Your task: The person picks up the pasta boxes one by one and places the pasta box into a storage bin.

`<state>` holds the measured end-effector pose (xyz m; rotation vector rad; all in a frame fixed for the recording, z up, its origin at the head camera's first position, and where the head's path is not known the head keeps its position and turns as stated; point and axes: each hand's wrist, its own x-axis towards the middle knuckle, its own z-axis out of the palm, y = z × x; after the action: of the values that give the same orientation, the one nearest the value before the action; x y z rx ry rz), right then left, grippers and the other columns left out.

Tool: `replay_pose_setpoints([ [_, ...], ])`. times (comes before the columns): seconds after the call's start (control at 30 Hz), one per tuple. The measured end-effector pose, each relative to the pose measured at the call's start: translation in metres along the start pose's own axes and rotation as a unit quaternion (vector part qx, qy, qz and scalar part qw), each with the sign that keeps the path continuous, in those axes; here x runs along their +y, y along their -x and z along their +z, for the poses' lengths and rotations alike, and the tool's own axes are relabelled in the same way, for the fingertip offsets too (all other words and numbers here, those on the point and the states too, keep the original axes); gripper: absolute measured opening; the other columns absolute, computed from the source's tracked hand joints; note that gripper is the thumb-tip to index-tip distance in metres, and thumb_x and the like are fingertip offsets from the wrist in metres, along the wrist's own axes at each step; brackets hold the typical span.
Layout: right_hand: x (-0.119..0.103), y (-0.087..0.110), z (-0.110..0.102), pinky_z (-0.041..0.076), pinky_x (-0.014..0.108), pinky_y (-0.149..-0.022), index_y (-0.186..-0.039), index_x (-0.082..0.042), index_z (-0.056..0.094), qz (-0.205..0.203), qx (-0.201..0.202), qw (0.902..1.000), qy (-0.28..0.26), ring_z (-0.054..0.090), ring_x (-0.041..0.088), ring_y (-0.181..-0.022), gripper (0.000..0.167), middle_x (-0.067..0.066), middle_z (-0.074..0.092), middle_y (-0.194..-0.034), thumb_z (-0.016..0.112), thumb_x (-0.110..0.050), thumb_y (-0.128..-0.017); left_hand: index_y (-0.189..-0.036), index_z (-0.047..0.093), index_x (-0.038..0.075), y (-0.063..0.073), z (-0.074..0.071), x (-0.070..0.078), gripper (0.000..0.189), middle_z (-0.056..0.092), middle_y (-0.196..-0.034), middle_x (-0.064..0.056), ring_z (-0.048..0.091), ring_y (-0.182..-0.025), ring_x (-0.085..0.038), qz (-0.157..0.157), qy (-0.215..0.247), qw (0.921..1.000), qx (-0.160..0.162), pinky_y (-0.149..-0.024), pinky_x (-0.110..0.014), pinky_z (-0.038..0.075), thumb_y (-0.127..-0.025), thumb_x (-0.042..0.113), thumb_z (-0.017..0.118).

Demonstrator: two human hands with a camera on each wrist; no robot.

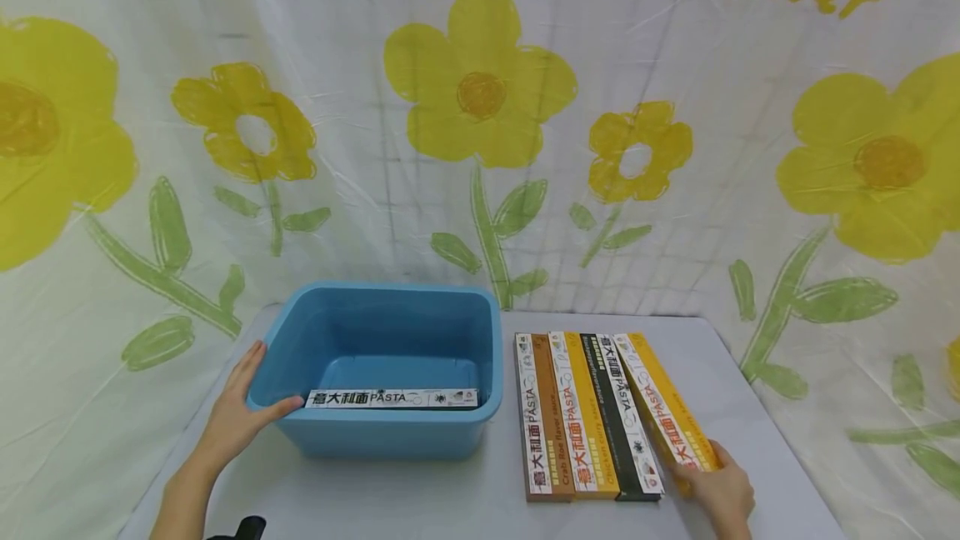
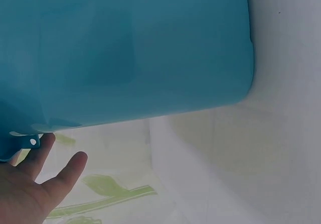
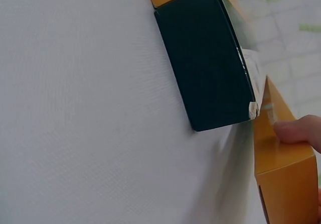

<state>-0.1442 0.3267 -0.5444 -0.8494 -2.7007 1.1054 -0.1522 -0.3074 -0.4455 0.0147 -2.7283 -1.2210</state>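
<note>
At the front-left corner of a blue plastic bin (image 1: 390, 437), my left hand (image 1: 236, 415) rests with its thumb on the front rim and its fingers spread along the left side. The left wrist view shows straight fingers (image 2: 67, 176) by the bin's rim. A pasta box (image 1: 390, 398) with a white label lies inside against the near wall. On the right, my right hand (image 1: 716, 486) grips the near end of a yellow pasta box (image 1: 667, 402), which stands slanted beside the row. The thumb (image 3: 296, 130) presses on that box's side in the right wrist view.
Left of the yellow box lie a brown pasta box (image 1: 551, 423), another yellow one (image 1: 588, 423) and a dark green one (image 1: 618, 423), side by side on the white table (image 1: 390, 498). A flowered curtain (image 1: 360, 215) hangs behind. A black object (image 1: 250, 527) shows at the bottom edge.
</note>
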Motion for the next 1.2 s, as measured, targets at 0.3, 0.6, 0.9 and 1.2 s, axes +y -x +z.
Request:
replay_pose_setpoints([
  [0.3, -0.014, 0.000, -0.008, 0.037, 0.057, -0.088, -0.137, 0.008, 0.044, 0.005, 0.010, 0.9999, -0.001, 0.049, 0.050, -0.107, 0.086, 0.039, 0.046, -0.129, 0.081, -0.025, -0.067, -0.155, 0.004, 0.003, -0.001, 0.000, 0.001, 0.105, 0.002, -0.159, -0.026, 0.005, -0.140, -0.055, -0.011, -0.006, 0.9999, -0.006, -0.095, -0.080, 0.018, -0.083, 0.035, 0.074],
  [0.6, -0.031, 0.000, -0.021, 0.037, 0.048, -0.079, -0.138, 0.005, 0.045, -0.017, 0.033, 0.9992, -0.017, 0.050, 0.049, -0.106, 0.085, 0.038, 0.047, -0.130, 0.083, -0.023, -0.069, -0.155, 0.004, 0.003, -0.001, 0.000, 0.001, 0.105, 0.003, -0.159, -0.026, 0.006, -0.140, -0.056, -0.011, -0.006, 0.9999, -0.005, -0.095, -0.081, 0.018, -0.083, 0.035, 0.074],
  [0.9, -0.060, 0.002, -0.042, 0.033, 0.048, -0.083, -0.143, 0.005, 0.040, -0.029, 0.043, 0.9969, -0.060, 0.046, 0.047, -0.113, 0.089, 0.037, 0.043, -0.135, 0.085, -0.018, -0.070, -0.155, 0.004, 0.003, 0.000, 0.000, 0.001, 0.105, 0.002, -0.159, -0.025, 0.006, -0.140, -0.056, -0.007, -0.004, 1.0000, -0.004, -0.094, -0.081, 0.018, -0.083, 0.036, 0.073],
  [1.2, -0.084, 0.011, -0.058, 0.037, 0.018, -0.067, -0.143, 0.005, 0.043, -0.044, 0.060, 0.9913, -0.109, 0.047, 0.039, -0.110, 0.088, 0.033, 0.046, -0.135, 0.086, -0.009, -0.067, -0.155, 0.005, 0.002, 0.000, 0.001, -0.001, 0.105, 0.003, -0.159, -0.025, 0.007, -0.139, -0.057, -0.003, -0.006, 1.0000, 0.000, -0.094, -0.081, 0.019, -0.083, 0.036, 0.074],
])
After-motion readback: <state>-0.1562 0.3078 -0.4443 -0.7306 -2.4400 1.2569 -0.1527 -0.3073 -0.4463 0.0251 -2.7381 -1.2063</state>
